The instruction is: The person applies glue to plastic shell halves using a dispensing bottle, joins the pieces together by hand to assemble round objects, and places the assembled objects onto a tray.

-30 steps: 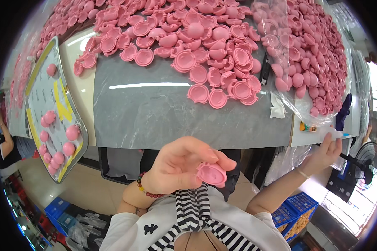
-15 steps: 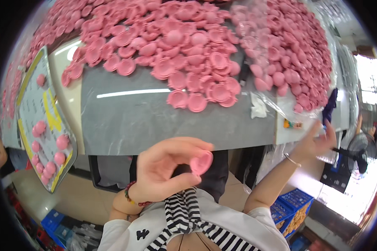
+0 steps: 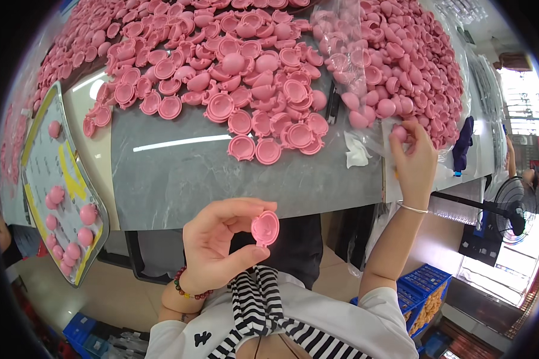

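Left hand [image 3: 208, 242] pinching pink half-shell [image 3: 265, 228] at grey board's [image 3: 191, 185] near edge. Right hand [image 3: 417, 160], right of board, fingers gripping pink dome [image 3: 399, 133] beside heaped shells [image 3: 422, 72].

I saw half-shells [image 3: 221, 107] spread over the far part of the tabletop [image 3: 191, 185]. Left of the tabletop lay a tray [image 3: 42, 152] with pieces [image 3: 87, 213] on it; right of the tabletop, a fan [image 3: 512, 209]. Before the tabletop's near edge, the left hand [image 3: 224, 244] held one shell [image 3: 265, 228].
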Action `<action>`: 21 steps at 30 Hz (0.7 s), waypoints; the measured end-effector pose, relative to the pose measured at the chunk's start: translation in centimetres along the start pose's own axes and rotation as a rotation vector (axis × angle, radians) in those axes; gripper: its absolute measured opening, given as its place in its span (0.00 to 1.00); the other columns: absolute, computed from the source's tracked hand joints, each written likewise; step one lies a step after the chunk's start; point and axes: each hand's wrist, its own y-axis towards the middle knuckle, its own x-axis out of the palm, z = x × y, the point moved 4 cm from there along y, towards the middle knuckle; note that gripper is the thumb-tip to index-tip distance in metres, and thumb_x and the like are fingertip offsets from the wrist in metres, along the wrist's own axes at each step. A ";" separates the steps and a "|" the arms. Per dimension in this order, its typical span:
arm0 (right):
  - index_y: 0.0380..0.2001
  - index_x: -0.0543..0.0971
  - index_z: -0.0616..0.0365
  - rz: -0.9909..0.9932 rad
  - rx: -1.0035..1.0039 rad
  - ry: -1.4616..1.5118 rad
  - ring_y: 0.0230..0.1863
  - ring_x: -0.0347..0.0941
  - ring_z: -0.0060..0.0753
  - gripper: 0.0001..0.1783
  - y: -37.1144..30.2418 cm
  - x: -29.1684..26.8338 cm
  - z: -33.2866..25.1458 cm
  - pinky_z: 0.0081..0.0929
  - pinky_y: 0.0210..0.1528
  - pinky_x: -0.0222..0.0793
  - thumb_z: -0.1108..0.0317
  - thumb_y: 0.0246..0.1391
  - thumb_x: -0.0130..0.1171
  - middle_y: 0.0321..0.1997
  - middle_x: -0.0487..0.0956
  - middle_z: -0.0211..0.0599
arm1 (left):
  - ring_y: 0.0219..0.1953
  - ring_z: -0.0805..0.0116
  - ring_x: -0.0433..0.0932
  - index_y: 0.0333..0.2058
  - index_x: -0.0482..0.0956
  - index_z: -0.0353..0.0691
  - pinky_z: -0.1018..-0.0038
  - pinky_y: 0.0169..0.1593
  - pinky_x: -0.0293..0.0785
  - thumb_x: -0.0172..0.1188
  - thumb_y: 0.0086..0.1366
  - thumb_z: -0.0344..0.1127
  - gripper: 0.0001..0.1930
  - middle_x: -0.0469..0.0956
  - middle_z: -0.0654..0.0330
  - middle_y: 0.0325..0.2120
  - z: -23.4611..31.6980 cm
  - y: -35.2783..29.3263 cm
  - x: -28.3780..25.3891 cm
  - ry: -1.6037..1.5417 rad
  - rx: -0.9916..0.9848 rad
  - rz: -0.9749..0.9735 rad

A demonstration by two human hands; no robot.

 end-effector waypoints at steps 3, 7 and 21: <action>0.35 0.74 0.62 0.056 0.031 0.157 0.30 0.70 0.24 0.15 -0.4 -0.9 0.1 0.24 0.30 0.64 0.72 0.40 0.58 0.33 0.76 0.35 | 0.44 0.66 0.72 0.42 0.67 0.28 0.72 0.49 0.69 0.61 0.46 0.18 0.22 0.70 0.45 0.44 0.2 0.1 -0.1 -0.016 -0.004 -0.029; 0.31 0.76 0.60 0.072 -0.129 0.716 0.29 0.70 0.23 0.15 -4.3 -2.3 -7.0 0.17 0.35 0.63 0.79 0.33 0.59 0.30 0.76 0.32 | 0.44 0.68 0.73 0.44 0.66 0.27 0.73 0.48 0.69 0.60 0.47 0.17 0.23 0.70 0.45 0.45 -0.5 0.2 0.5 -0.107 -0.068 -0.056; 0.30 0.79 0.57 -0.253 -0.462 0.946 0.34 0.72 0.32 0.16 -8.8 1.2 -12.0 0.22 0.34 0.69 0.76 0.31 0.65 0.35 0.75 0.36 | 0.38 0.68 0.76 0.42 0.72 0.29 0.78 0.40 0.74 0.63 0.45 0.21 0.22 0.71 0.48 0.43 -0.6 0.0 1.5 0.281 0.065 -0.064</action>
